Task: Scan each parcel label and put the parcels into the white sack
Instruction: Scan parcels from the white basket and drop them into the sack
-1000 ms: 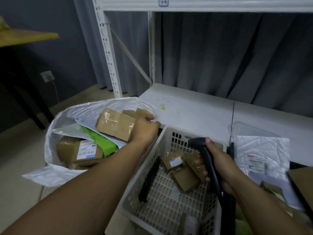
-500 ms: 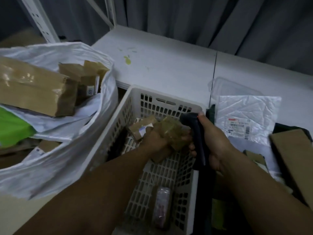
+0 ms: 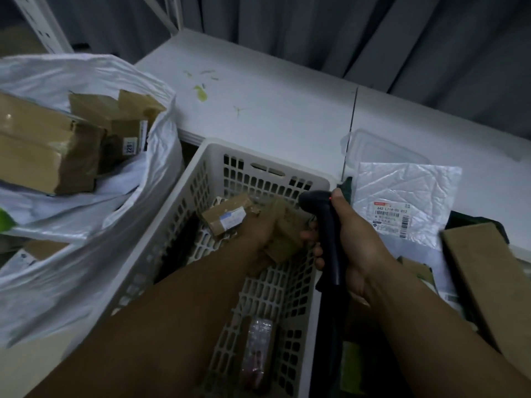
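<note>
Grey curtains (image 3: 316, 24) hang behind a white table (image 3: 273, 104), and from the head camera, the only view you have, everything for the job sits within reach.

The white sack (image 3: 71, 271) gapes open at your left, with taped cardboard boxes (image 3: 43, 150) already lying inside. Just beside it stands a white slatted basket (image 3: 195, 173).

Your left hand (image 3: 258, 228) is down inside that basket, closed around a small brown parcel (image 3: 287, 234). The fingers are mostly hidden behind the parcel, so you cannot see exactly how they lie. A second labelled parcel (image 3: 225, 215) lies touching it at the far end.

Your right hand (image 3: 353, 245) is wrapped firmly round the handle of the black scanner (image 3: 324, 225). Its head points toward the held parcel, and a red light shows on top.

The small brown parcel looks like light, stiff cardboard with glossy tape. It should lift easily in one hand, but the tape may be slippery. Grip across its short sides, keep your fingers off the label, and turn that face to the scanner. Its label is not visible from here.

A crinkled poly mailer (image 3: 402, 202) on the table to your right looks soft and floppy. Support that one flat rather than pinching a corner.
</note>
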